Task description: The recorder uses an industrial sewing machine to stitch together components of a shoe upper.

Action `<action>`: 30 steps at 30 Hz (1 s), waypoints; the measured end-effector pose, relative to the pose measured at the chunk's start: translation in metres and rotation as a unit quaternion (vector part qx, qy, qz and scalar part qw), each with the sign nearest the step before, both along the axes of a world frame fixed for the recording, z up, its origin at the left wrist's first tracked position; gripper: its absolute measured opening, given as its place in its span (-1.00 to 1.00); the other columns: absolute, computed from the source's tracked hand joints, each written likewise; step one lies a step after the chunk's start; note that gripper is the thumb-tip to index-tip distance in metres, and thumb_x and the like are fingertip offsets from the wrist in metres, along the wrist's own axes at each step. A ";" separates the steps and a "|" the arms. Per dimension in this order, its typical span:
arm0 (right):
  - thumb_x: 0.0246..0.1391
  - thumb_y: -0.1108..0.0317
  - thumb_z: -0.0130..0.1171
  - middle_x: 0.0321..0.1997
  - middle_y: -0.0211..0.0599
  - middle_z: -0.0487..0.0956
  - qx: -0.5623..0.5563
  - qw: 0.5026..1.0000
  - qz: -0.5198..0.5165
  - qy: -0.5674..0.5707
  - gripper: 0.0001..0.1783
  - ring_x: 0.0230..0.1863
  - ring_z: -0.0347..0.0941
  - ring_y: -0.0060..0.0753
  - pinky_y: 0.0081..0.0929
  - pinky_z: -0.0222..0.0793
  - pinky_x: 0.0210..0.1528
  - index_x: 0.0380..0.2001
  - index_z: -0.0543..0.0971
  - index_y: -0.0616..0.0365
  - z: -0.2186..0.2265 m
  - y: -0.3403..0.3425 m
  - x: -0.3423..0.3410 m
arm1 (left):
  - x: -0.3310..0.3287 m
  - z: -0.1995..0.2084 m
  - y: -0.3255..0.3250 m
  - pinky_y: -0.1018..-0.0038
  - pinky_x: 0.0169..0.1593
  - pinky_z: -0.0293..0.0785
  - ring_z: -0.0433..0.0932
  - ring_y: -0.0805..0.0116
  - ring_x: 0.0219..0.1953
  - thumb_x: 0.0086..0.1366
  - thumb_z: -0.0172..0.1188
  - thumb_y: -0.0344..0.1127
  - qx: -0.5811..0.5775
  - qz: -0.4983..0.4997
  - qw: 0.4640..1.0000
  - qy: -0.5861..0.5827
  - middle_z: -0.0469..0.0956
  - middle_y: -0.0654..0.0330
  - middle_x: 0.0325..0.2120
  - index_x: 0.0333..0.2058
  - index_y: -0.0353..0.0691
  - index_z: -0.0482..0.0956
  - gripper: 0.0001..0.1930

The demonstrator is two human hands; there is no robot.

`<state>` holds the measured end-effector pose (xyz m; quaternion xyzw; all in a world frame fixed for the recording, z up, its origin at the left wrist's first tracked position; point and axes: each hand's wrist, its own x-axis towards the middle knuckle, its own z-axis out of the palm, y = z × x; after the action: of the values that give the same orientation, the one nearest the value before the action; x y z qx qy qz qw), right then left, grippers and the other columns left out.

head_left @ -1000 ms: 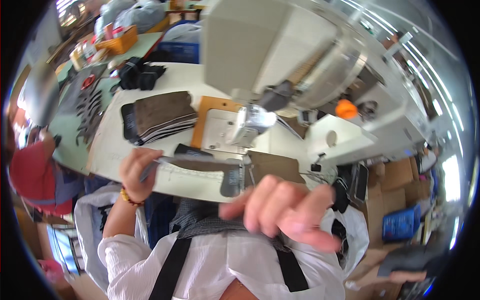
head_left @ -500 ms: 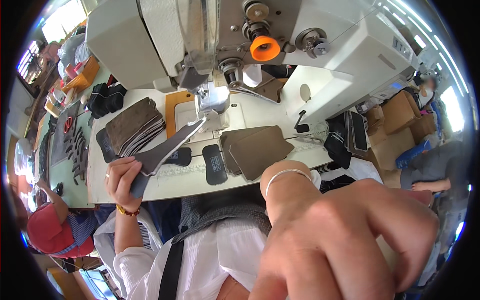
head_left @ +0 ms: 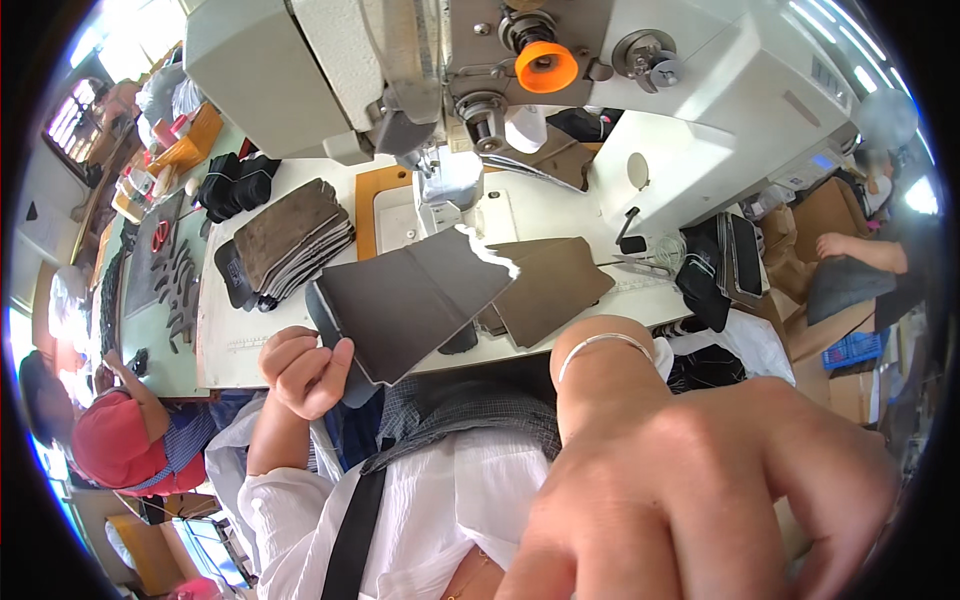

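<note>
My left hand point(head_left: 305, 370) pinches the lower left edge of a dark grey fabric panel point(head_left: 410, 305), which has a white frayed edge at its far right end. A black strip runs along the gripped edge. The panel is held up in front of the sewing machine point(head_left: 445, 185), over the near part of the table. My right hand point(head_left: 690, 490), with a bangle at its wrist, looms large at the lower right; its fingertips are out of sight, so what it holds, if anything, is hidden. Behind the panel lie brown-grey flat pieces point(head_left: 555, 295).
To the left stands a stack of brown fabric pieces point(head_left: 295, 230). Black bundles point(head_left: 235, 185) sit beyond it. On a green side table are red scissors point(head_left: 160, 236) and small dark strips. A person in red sits at left; another person's arm shows at right near cardboard boxes point(head_left: 830, 215).
My left hand has turned the panel from nearly edge-on to broad face in view and shifted a little right. The view has shifted slightly. My right hand stays close to the camera.
</note>
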<state>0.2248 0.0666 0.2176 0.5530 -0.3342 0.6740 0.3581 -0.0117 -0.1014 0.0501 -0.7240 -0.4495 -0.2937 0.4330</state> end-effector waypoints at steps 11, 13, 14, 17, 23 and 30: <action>0.13 0.09 0.35 -0.07 -0.06 0.58 0.006 1.000 -0.017 -0.007 -0.51 -0.16 0.55 -0.05 0.00 0.55 -0.03 -0.01 0.55 0.20 0.002 0.000 -0.003 | 0.003 0.000 0.006 0.41 -0.38 0.49 0.46 0.28 -0.27 -0.17 0.45 -0.45 0.010 0.015 1.000 0.003 0.42 0.26 -0.32 -0.31 -0.16 0.72 -0.68; 0.11 0.08 0.37 -0.06 -0.05 0.59 0.010 1.000 -0.021 -0.008 -0.50 -0.15 0.55 -0.05 -0.02 0.55 -0.03 -0.01 0.57 0.21 0.002 0.001 -0.003 | 0.004 0.000 0.008 0.39 -0.36 0.51 0.47 0.27 -0.26 -0.16 0.43 -0.42 0.003 0.022 1.000 -0.011 0.43 0.25 -0.32 -0.31 -0.17 0.73 -0.68; 0.10 0.08 0.38 -0.05 -0.05 0.59 0.020 0.999 -0.026 -0.011 -0.49 -0.15 0.56 -0.05 -0.03 0.55 -0.03 -0.01 0.57 0.22 0.001 0.001 -0.005 | 0.006 0.001 0.010 0.38 -0.34 0.52 0.47 0.26 -0.26 -0.16 0.43 -0.42 0.000 0.027 0.999 -0.032 0.43 0.25 -0.32 -0.31 -0.18 0.73 -0.69; 0.07 0.08 0.42 -0.04 -0.04 0.60 0.054 0.995 -0.071 -0.033 -0.46 -0.15 0.57 -0.04 -0.06 0.55 -0.03 -0.01 0.59 0.23 -0.007 0.011 -0.001 | 0.010 0.005 0.020 0.30 -0.21 0.58 0.58 0.12 -0.21 -0.09 0.44 -0.43 0.004 0.030 0.995 -0.092 0.54 0.17 -0.28 -0.30 -0.23 0.69 -0.71; -0.05 0.24 0.43 0.03 -0.15 0.55 0.453 0.549 -0.665 -0.225 -0.42 -0.01 0.56 -0.14 -0.19 0.38 0.14 0.04 0.56 0.25 -0.068 0.034 -0.008 | 0.025 0.007 0.044 0.45 -0.24 0.62 0.74 0.21 -0.33 0.13 0.45 -0.58 -0.149 -0.015 0.895 -0.420 0.73 0.07 -0.34 -0.26 -0.32 0.61 -0.77; 0.18 0.39 0.34 -0.16 -0.21 0.66 0.422 0.493 -0.657 -0.384 -0.74 -0.09 0.62 -0.16 -0.24 0.38 0.07 -0.06 0.58 0.09 -0.117 0.089 -0.009 | 0.041 -0.007 0.079 0.57 -0.13 0.58 0.59 0.63 -0.24 0.27 0.48 -0.43 -0.309 -0.110 0.573 -0.751 0.72 0.31 -0.27 -0.04 -0.38 0.67 -0.69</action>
<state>0.2158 0.1558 0.1009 -0.0549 -0.9498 0.1680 0.2582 0.0290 -0.0229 0.0434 -0.3771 -0.5939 -0.6208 -0.3459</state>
